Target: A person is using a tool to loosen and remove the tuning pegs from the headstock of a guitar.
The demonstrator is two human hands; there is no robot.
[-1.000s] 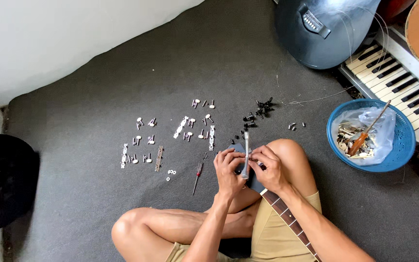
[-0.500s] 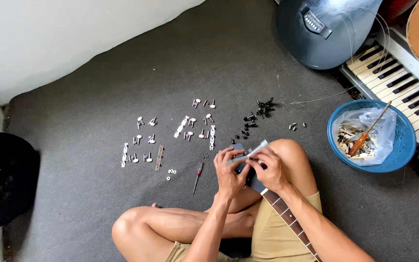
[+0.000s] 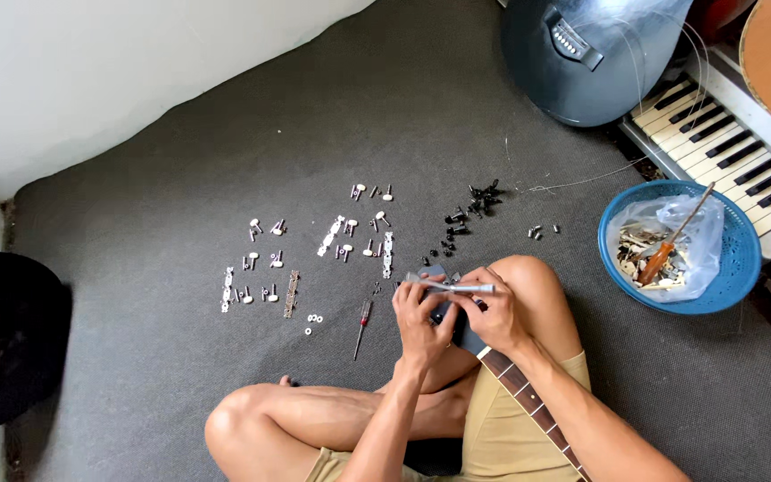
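Here the grey carpet [image 3: 225,161] fills the view, and everything is placed from the person's raised knee [image 3: 528,277]. Far above it leans a blue-grey guitar body [image 3: 591,54], with a keyboard [image 3: 716,134] to the upper right. Right of the knee sits a blue basket [image 3: 733,268] holding a plastic bag and an orange-handled screwdriver [image 3: 658,261]. Below the knee runs a guitar neck [image 3: 528,402] across the lap. Just left of the knee, both hands meet: the left hand [image 3: 421,321] and right hand [image 3: 493,317] each pinch an end of a silver tuner strip [image 3: 452,287], held level over the headstock. Farther left lie white tuning pegs [image 3: 350,234], a small red screwdriver [image 3: 362,326], and black screws [image 3: 470,205] above.
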